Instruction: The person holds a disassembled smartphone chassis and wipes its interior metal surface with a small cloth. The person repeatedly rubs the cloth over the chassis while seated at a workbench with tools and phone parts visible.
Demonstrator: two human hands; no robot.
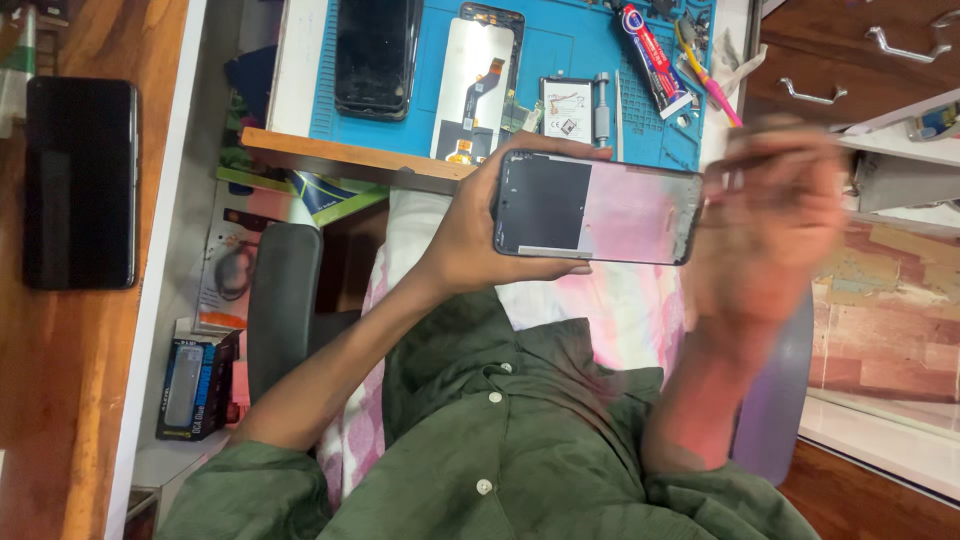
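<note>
Blue ridged repair mat [560, 40] holds a glossy black phone [375, 55] and flat battery [566, 108]; left hand [480, 225] fingers wrap the bare phone frame [595, 208] over the lap (right hand [770, 215] blurred, fingers unclear).

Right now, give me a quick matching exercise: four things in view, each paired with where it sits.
Things:
1. phone frame
2. black phone
3. glue tube
4. right hand

Places:
A. on the wooden surface at far left
B. held in the left hand
C. blurred, beside the frame's right end
D. on the blue mat

Pairs: 1-B, 2-A, 3-D, 4-C
</note>
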